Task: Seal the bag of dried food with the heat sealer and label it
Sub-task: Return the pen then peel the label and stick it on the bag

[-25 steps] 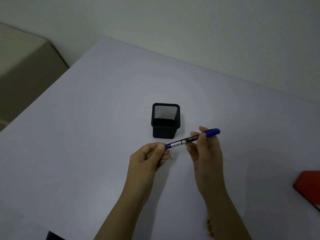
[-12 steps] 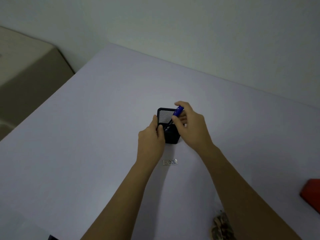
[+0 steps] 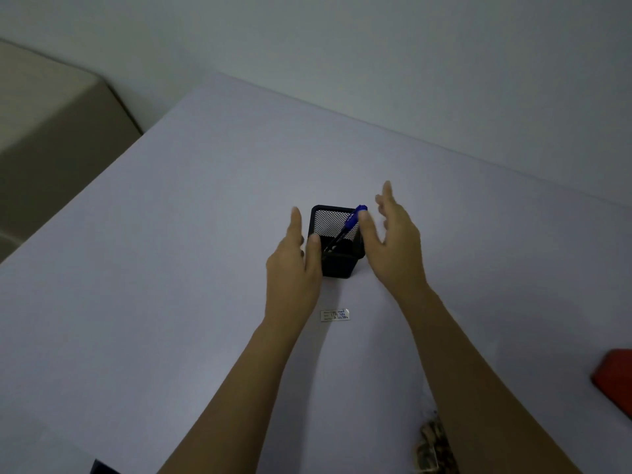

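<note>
Holding nothing with either hand; left hand point(image 3: 294, 268) spread at the near left corner of the black mesh holder point(image 3: 337, 260), fingers straight and apart, thumb right at the rim, no telling whether touching; right hand point(image 3: 393, 248) open just beside the holder's right wall, fingers straight and fanned, clamped on nothing.

Inside the holder, leaning with its blue end above the far right rim, a blue marker point(image 3: 355, 217), free of both hands; reads as put away, so probably finished with the writing.

Nearer on the bench point(image 3: 171, 268), between the two forearms, a small white label point(image 3: 335, 315) lying flat, with lines of handwriting too small to read; judged filled in but not yet stuck on.

Down at the bottom edge, close against the right forearm and partly hidden by it, the bag of dried food point(image 3: 434, 446); well apart from the label; impossible to tell whether sealed.

At the right edge, a red thing point(image 3: 615, 381), cut off by the frame; possibly the heat sealer, though far from certain.

Left to do, most likely: pick up the label, bring it to the bag, press it on; also check the seal, if not already made.
</note>
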### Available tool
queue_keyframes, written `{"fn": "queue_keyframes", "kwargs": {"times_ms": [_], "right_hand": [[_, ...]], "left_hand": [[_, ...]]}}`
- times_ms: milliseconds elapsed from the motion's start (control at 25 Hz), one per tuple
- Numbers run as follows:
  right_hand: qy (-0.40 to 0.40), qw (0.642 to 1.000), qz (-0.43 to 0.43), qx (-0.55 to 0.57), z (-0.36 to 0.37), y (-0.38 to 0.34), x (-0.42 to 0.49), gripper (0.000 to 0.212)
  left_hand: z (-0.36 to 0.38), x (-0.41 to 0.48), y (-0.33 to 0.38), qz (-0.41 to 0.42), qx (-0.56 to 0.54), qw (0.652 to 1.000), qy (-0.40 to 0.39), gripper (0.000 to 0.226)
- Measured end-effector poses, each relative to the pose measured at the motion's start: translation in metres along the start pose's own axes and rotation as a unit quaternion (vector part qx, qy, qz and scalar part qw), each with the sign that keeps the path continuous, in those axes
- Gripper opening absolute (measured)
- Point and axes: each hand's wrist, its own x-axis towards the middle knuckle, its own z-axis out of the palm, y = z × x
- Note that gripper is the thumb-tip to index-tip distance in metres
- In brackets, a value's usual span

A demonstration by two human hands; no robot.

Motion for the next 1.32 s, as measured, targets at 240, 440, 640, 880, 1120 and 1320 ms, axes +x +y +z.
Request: {"fn": "queue_keyframes", "kwargs": {"times_ms": [240,440,640,880,1120,1320], "right_hand": [[0.024,0.994,0.089,-0.052,-0.003,0.043,-0.077,0.027],[-0.058,0.989,0.073,-0.112,0.022,0.046,-0.128,0.042],[-0.033,0.990,0.062,-0.126,0.032,0.045,-0.131,0.036],[-0.026,0.994,0.075,-0.072,0.031,0.045,-0.125,0.021],[-0.052,0.994,0.088,-0.031,0.029,0.041,-0.119,0.009],[-0.044,0.996,0.073,-0.022,0.029,0.043,-0.121,0.008]], "left_hand": [[-0.010,-0.040,-0.059,0.086,0.084,0.993,0.022,0.023],[0.011,-0.067,-0.087,0.113,0.183,0.975,-0.049,0.034],[0.018,-0.060,-0.092,0.165,0.212,0.962,-0.052,0.025],[0.019,-0.053,-0.087,0.106,0.149,0.980,-0.074,0.014],[0.017,-0.053,-0.084,0.083,0.134,0.984,-0.077,0.016],[0.015,-0.052,-0.083,0.121,0.175,0.972,-0.096,0.029]]}}
